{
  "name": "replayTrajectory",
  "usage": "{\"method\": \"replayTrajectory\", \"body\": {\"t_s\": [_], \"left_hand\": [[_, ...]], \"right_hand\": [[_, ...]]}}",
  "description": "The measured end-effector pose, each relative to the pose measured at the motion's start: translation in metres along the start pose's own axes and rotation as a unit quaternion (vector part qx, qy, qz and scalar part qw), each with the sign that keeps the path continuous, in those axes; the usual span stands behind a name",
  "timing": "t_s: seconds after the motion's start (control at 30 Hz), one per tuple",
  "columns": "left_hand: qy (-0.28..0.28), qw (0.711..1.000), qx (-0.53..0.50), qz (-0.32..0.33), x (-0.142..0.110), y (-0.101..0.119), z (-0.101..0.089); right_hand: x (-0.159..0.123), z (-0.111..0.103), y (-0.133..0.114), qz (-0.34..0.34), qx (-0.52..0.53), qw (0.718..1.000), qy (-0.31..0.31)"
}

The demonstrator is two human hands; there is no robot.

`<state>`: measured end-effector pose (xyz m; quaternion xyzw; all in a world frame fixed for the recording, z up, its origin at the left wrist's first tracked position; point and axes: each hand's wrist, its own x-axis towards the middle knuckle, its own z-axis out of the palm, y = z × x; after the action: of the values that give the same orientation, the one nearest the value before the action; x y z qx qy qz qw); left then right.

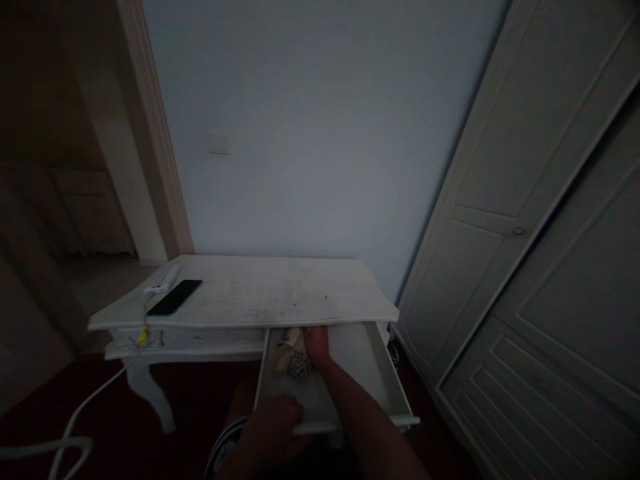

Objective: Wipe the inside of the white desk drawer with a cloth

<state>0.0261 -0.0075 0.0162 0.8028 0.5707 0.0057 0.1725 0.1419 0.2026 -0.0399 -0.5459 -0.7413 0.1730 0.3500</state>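
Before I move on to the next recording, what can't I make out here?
All in the head view:
- Right hand's fingertips: hidden under the tabletop.
- Drawer's back end: covered by the tabletop.
- Left hand's grip: lost in shadow.
- Fabric bundle: too dim and blurred to identify.
- White cable's far end: cut off by the left edge.

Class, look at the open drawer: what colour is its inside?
White, greyish in the dim light; the drawer shows best in the head view.
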Motion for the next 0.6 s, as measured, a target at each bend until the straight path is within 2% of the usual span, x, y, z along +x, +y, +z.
{"method": "replayTrajectory", "body": {"t_s": [0.2, 0.27, 0.33, 0.43, 0.53, 0.6], "left_hand": [[0.000, 1.000, 0.004, 0.001, -0.001, -0.002, 0.007], [0.004, 1.000, 0.003, 0.003, 0.000, -0.003, 0.011], [0.004, 1.000, 0.001, 0.006, 0.003, -0.004, 0.014], [0.000, 1.000, 0.005, 0.010, 0.006, -0.005, 0.016], [-0.007, 1.000, 0.010, 0.008, 0.007, -0.004, 0.014], [-0.008, 1.000, 0.013, 0.005, 0.005, -0.002, 0.009]], "right_hand": [[0.002, -0.074, 0.062, 0.076, -0.071, 0.993, 0.053], [0.000, -0.095, 0.075, 0.106, -0.096, 0.987, 0.069], [-0.003, -0.105, 0.079, 0.121, -0.118, 0.982, 0.079], [-0.009, -0.094, 0.067, 0.118, -0.147, 0.979, 0.081], [-0.017, -0.062, 0.039, 0.091, -0.166, 0.981, 0.052], [-0.024, -0.039, 0.017, 0.047, -0.165, 0.985, 0.011]]}}
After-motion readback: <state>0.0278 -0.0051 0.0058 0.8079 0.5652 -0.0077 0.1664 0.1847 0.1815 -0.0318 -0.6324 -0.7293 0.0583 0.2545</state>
